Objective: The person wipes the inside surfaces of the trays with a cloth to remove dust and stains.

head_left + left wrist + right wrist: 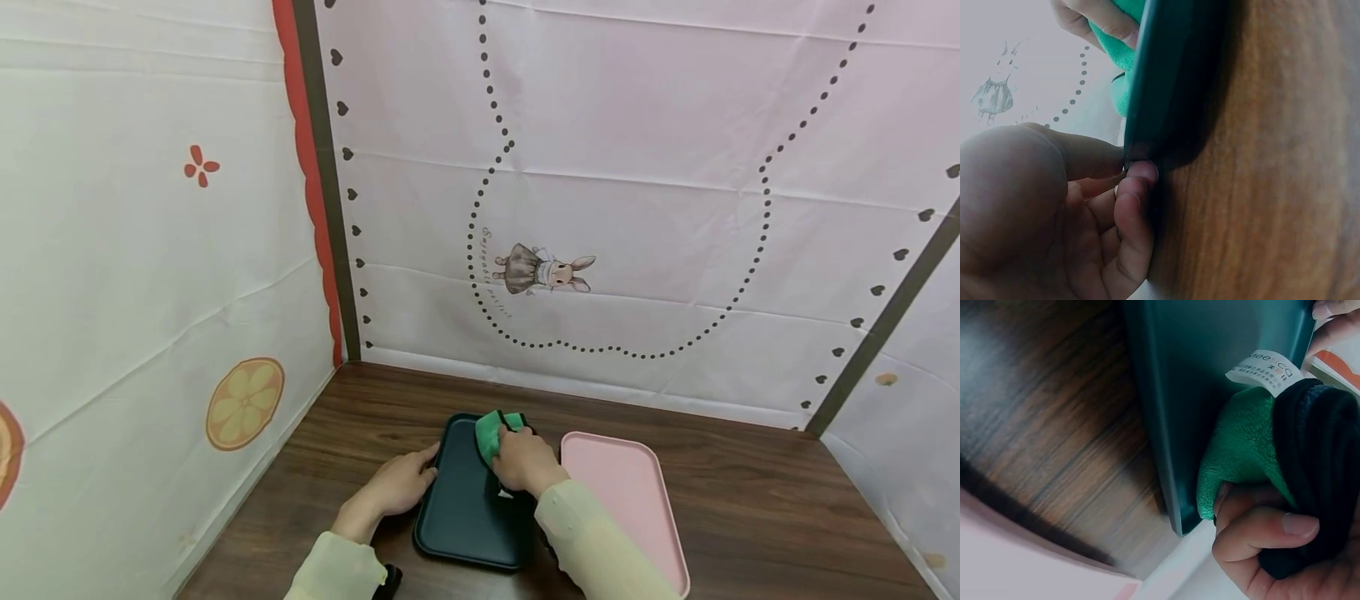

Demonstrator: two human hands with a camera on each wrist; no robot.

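Observation:
A dark green tray [468, 517] lies on the wooden table. At its left edge, my left hand [399, 483] grips the rim, thumb on top and curled fingers against the outer side, as the left wrist view shows. My right hand [522, 461] holds a bunched green cloth [489, 435] with dark edging against the far part of the tray. In the right wrist view, the fingers curl round the cloth [1241, 444], and a white printed label [1266, 372] sticks out from it over the tray.
A pink tray [618, 483] lies to the right of the green one, partly behind my right sleeve. Printed cloth walls [637, 208] enclose the table [742, 492] at the back and sides. A small black object [387, 583] shows beside my left sleeve.

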